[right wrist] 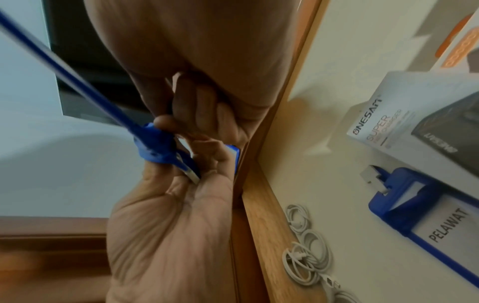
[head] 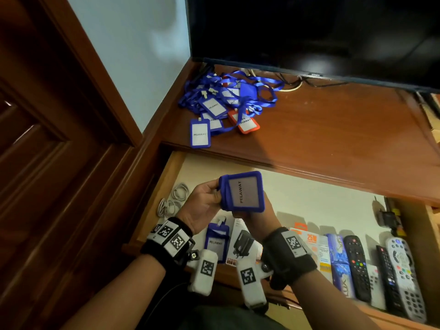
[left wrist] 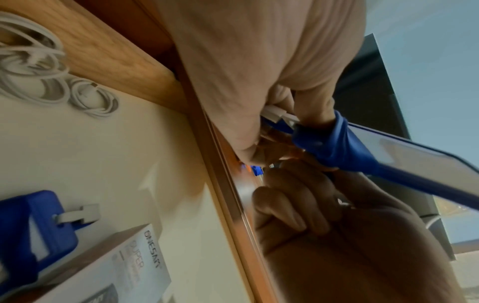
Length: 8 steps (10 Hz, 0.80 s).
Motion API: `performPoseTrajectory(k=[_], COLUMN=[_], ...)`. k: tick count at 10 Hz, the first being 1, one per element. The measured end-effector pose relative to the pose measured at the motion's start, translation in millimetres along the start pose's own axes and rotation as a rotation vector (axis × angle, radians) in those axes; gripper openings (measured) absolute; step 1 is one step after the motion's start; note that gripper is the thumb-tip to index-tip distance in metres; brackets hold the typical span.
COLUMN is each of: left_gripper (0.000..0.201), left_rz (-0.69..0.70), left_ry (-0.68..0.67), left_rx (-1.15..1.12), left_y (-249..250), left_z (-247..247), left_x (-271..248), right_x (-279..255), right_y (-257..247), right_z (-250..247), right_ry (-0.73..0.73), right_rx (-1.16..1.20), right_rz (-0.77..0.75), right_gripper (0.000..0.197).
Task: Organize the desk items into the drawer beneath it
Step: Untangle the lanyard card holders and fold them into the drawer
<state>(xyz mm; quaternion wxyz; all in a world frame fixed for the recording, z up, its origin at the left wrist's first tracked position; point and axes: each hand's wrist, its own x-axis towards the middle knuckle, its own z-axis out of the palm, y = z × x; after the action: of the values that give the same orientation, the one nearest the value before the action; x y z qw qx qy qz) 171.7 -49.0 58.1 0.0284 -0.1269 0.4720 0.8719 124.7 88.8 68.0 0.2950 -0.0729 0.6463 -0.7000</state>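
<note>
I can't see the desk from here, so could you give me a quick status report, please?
Both hands, left and right, grip one blue PELAWAT badge holder above the open drawer. Badge pile remains on desk. Nothing in the way.

Badge holder (head: 241,191), in both hands' grip: blue matt plastic frame, glossy clear window, paper insert. Drawer (head: 164,184) below the grip: pale bare wood walls. Desk (head: 333,134) beyond the grip: reddish polished wood. Lanyards (head: 238,91): blue woven cloth.
</note>
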Motion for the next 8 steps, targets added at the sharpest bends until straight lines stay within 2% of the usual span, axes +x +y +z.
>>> performPoseTrajectory(k=[1, 2, 3, 4, 5, 6, 7, 8], left_gripper=[0.032, 0.029, 0.025, 0.025, 0.019, 0.005, 0.012, 0.01], left_rz=[-0.001, -0.005, -0.038, -0.117, -0.191, -0.284, -0.443, -0.496], left_ry=[0.063, 0.075, 0.117, 0.241, 0.326, 0.217, 0.032, -0.167], left_rx=[0.028, 0.132, 0.256, 0.354, 0.623, 1.146, 1.466, 1.666], left_y=[0.6, 9.7, 21.1, 29.5, 29.5, 16.7, 3.2, -6.6], left_z=[-20.3, -40.4, -54.1, -69.6, -90.6, -107.8, -110.4, -108.6], left_x=[-1.8, -2.2, -2.1, 6.3, 23.9, 40.8, 45.6, 47.1], right_x=[4.7, 25.3, 32.4, 37.4, 63.0, 88.9, 117.5, 154.1], right_y=[-1.6, 10.0, 10.8, 19.7, 30.9, 28.6, 18.3, 17.7], right_z=[12.2, 22.8, 24.7, 17.7, 14.3, 17.7, 29.7, 43.9], right_ry=[-0.054, -0.116, -0.18, -0.134, 0.018, 0.083, 0.114, 0.162], right_rx=[-0.03, -0.184, -0.379, -0.379, -0.455, -0.642, -0.805, -1.023], right_rz=[0.127, 0.281, 0.344, 0.304, 0.322, 0.264, 0.137, -0.02], right_gripper=[0.038, 0.027, 0.022, 0.015, 0.019, 0.022, 0.016, 0.015])
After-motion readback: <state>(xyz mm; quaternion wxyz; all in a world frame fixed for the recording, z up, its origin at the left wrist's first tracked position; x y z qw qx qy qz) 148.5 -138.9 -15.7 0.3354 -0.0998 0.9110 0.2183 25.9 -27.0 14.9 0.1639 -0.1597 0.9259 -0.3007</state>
